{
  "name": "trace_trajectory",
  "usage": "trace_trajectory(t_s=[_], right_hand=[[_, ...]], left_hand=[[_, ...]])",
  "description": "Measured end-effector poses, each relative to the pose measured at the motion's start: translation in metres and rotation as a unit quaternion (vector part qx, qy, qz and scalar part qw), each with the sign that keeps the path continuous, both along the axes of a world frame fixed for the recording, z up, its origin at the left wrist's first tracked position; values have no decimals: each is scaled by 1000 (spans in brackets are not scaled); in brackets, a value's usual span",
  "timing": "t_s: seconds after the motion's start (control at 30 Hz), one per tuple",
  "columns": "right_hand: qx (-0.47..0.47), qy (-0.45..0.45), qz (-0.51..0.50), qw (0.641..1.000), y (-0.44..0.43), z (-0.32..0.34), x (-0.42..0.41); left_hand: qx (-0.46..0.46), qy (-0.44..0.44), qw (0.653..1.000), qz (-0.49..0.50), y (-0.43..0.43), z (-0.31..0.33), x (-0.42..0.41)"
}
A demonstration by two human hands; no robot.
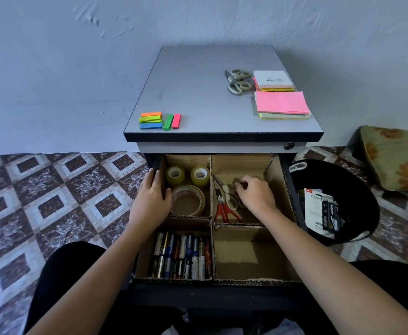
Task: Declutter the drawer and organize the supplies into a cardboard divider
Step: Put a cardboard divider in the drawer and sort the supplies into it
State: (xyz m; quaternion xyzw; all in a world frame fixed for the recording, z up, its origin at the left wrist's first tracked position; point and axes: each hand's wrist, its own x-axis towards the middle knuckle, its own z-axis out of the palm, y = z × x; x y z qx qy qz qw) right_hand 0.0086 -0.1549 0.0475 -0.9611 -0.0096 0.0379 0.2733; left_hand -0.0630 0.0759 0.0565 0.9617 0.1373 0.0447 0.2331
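Cardboard divider: right hand curls over scissors, grip unclear; left hand flat on drawer edge by tape rolls

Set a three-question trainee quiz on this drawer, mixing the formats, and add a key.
1. Multiple choice: which compartment of the cardboard divider holds the batteries? A front left; B back left; C front right.
2. True or false: the right hand is inside the batteries' compartment.
3. Fill in: the back left compartment holds ___ tape rolls.

Key: 1 A. 2 False: it is in the back right compartment, where the red-handled scissors lie. 3 Three.
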Motion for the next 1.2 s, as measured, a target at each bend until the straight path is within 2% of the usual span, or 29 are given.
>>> trace_trajectory(t_s=[0.13,0.2,0.3,0.37,0.53,0.73,1.0,1.1,1.2], right_hand=[[40,-31,59,997,0,39,-4],[70,-58,90,992,-2,74,-2],[116,-113,115,980,-6,133,14],[130,-149,108,974,-9,166,38],[37,-170,88,981,-11,212,117],[-18,-167,54,984,-3,214,189],[-5,-167,33,985,-10,213,217],[-17,-172,34,984,-4,211,222],[-81,-136,71,985,10,208,224]], left_hand=[[38,-32,998,-34,-2,9,0],[54,-111,990,-61,-10,27,5],[81,-253,955,-128,-26,73,29],[73,-289,940,-164,-36,109,58],[16,-161,973,-167,-61,168,152],[-20,-27,993,-112,-91,176,239],[-77,11,995,-62,-101,160,282],[-176,52,982,-36,-89,166,283],[-337,89,937,17,-65,171,278]])
